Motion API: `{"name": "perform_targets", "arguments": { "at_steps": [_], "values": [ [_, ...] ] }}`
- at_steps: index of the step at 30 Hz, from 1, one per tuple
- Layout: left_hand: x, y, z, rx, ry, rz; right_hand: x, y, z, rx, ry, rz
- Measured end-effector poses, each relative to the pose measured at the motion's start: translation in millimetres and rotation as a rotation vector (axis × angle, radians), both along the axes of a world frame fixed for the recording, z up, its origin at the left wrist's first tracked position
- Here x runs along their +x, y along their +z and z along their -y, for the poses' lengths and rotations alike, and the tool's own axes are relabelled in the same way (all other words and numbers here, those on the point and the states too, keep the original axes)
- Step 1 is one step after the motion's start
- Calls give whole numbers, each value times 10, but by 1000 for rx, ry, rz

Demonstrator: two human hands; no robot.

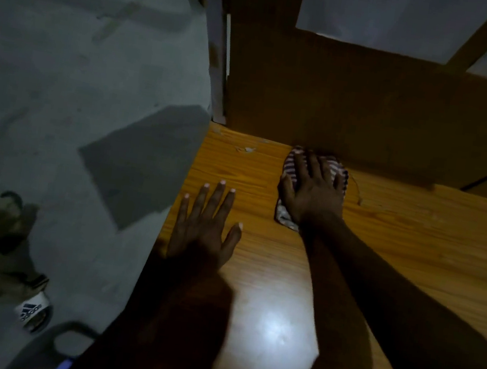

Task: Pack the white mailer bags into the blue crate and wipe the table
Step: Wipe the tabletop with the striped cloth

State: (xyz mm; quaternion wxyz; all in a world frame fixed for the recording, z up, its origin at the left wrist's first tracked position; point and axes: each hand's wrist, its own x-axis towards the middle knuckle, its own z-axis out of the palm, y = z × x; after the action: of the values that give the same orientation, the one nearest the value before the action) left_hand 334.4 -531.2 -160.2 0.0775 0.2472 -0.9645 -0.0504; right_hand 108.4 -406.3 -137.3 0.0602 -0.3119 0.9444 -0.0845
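A striped cloth (289,164) lies on the wooden table (414,238) near its far left corner, against the back panel. My right hand (312,190) presses flat on the cloth with fingers spread. My left hand (203,231) rests flat on the table near its left edge, fingers straight, holding nothing. No white mailer bags show. A sliver of blue (65,366) shows at the bottom edge; I cannot tell whether it is the crate.
A brown wooden back panel (370,108) rises behind the table. Grey concrete floor (61,98) lies to the left. A foot in a sandal (32,311) and a dark curved chair part (62,330) sit at lower left. Small chips mark the table's corner (247,149).
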Motion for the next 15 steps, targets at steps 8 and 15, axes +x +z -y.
{"name": "perform_targets", "arguments": {
  "at_steps": [8,15],
  "values": [
    [-35,29,-12,58,-21,0,461,61,-39,-30,27,18],
    [72,53,-157,132,-47,65,1148,-21,-526,-38,-20,-21]
  ]
}}
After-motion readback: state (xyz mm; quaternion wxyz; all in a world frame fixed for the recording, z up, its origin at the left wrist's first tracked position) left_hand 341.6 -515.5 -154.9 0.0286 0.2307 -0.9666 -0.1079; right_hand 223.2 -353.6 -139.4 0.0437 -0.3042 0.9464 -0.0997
